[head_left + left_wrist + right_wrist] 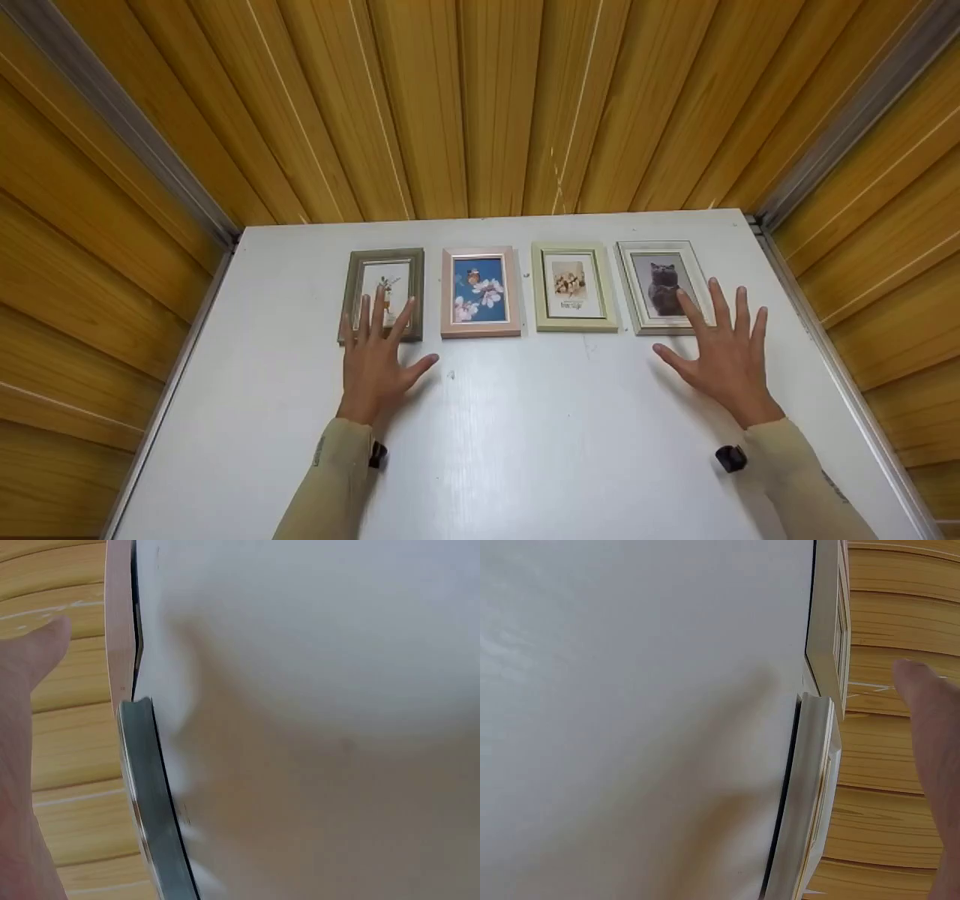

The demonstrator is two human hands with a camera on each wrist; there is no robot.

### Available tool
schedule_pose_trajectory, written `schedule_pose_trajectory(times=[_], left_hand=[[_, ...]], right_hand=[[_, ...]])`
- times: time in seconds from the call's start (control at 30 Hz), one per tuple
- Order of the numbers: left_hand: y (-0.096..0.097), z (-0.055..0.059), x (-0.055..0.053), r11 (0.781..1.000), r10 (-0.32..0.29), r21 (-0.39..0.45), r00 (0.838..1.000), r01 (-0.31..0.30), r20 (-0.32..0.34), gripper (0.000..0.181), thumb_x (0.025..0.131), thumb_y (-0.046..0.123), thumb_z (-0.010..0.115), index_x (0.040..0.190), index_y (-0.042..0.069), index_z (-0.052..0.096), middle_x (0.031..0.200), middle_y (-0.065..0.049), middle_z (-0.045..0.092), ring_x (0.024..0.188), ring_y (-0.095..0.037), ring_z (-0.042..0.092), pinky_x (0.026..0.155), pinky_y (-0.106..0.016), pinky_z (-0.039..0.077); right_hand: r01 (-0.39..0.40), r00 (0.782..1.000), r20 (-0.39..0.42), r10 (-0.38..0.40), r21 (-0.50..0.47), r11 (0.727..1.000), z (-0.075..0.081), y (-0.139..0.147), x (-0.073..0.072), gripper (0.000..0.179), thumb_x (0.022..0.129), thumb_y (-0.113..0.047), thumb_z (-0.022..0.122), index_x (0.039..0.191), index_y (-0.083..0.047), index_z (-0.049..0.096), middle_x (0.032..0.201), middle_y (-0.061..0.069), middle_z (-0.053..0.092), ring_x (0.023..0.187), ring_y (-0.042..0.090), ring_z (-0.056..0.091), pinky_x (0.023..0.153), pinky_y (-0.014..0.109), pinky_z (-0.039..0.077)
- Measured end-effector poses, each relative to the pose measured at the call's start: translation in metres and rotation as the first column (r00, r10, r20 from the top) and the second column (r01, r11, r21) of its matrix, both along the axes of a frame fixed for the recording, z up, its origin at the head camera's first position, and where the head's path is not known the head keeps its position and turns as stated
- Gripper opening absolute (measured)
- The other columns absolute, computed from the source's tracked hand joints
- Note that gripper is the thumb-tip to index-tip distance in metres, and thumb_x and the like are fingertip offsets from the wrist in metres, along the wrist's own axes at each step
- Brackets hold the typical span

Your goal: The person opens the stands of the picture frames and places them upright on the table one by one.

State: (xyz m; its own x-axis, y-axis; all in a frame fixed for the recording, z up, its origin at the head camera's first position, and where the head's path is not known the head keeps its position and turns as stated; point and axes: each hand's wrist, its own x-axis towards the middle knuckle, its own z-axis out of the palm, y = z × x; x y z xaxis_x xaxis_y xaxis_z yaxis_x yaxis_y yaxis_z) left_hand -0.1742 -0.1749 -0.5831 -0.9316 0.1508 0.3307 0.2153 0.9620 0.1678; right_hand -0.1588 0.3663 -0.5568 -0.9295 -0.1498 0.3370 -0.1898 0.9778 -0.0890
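Four is not stated here; several picture frames lie in a row on a white table [510, 420]. At the left is a dark green-grey frame [352, 285] with a plant picture, and beside it a pink frame [480, 330] with blossoms on blue. Next to that comes a pale green frame [540, 292], then a whitish frame [626, 281] with a grey cat picture. My left hand [373, 367] is spread over the lower part of the dark frame, fingers straight. Spread likewise, my right hand [724, 360] overlaps the cat frame's lower right. Both hands appear raised above the table, holding nothing.
Wood-look slatted panels [495, 112] stand behind the table and on both sides. Metal rails [832, 352] run along the table's side edges. Dark wrist devices [731, 458] sit at both cuffs.
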Motion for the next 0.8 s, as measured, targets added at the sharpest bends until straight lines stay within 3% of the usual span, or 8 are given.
schedule_pose_trajectory(times=[0.2,0.43,0.67,0.8], left_hand=[[0.023,0.003,-0.011,0.999,-0.035,0.007,0.999,0.036,-0.014,0.104,0.076,0.078,0.07,0.162,0.038,0.029,0.172,-0.012,0.009,0.158,-0.035,0.001,0.12,-0.067,0.007],[0.055,0.01,-0.026,0.997,-0.078,0.004,0.997,0.078,-0.01,0.1,0.077,0.078,0.068,0.162,0.039,0.031,0.172,-0.011,0.008,0.158,-0.036,0.0,0.121,-0.065,-0.001],[0.086,0.018,-0.04,0.989,-0.141,-0.053,0.989,0.139,-0.033,0.101,0.079,0.082,0.061,0.163,0.038,0.027,0.172,-0.011,0.01,0.157,-0.038,0.003,0.12,-0.065,0.0],[0.102,0.022,-0.046,0.985,-0.163,-0.063,0.987,0.162,-0.011,0.1,0.08,0.086,0.055,0.163,0.042,0.022,0.173,-0.01,0.005,0.158,-0.036,0.0,0.121,-0.064,0.0]], right_hand=[[0.007,1.0,0.001,-0.007,0.014,1.0,0.005,0.004,-0.007,0.096,0.082,-0.065,0.07,0.162,-0.026,0.032,0.171,0.018,0.009,0.153,0.052,0.002,0.115,0.074,-0.003],[0.008,1.0,-0.012,-0.007,0.039,0.999,0.013,0.013,-0.017,0.097,0.082,-0.062,0.071,0.162,-0.027,0.029,0.17,0.021,0.01,0.152,0.054,0.004,0.114,0.076,-0.001],[0.015,1.0,-0.001,-0.015,0.033,0.999,0.019,0.026,-0.025,0.097,0.086,-0.062,0.069,0.164,-0.029,0.023,0.17,0.021,0.009,0.152,0.053,0.002,0.115,0.075,-0.004],[0.024,1.0,0.02,-0.024,0.034,0.999,0.021,0.032,-0.028,0.097,0.087,-0.062,0.068,0.165,-0.03,0.021,0.17,0.021,0.009,0.152,0.053,0.003,0.115,0.073,-0.005]])
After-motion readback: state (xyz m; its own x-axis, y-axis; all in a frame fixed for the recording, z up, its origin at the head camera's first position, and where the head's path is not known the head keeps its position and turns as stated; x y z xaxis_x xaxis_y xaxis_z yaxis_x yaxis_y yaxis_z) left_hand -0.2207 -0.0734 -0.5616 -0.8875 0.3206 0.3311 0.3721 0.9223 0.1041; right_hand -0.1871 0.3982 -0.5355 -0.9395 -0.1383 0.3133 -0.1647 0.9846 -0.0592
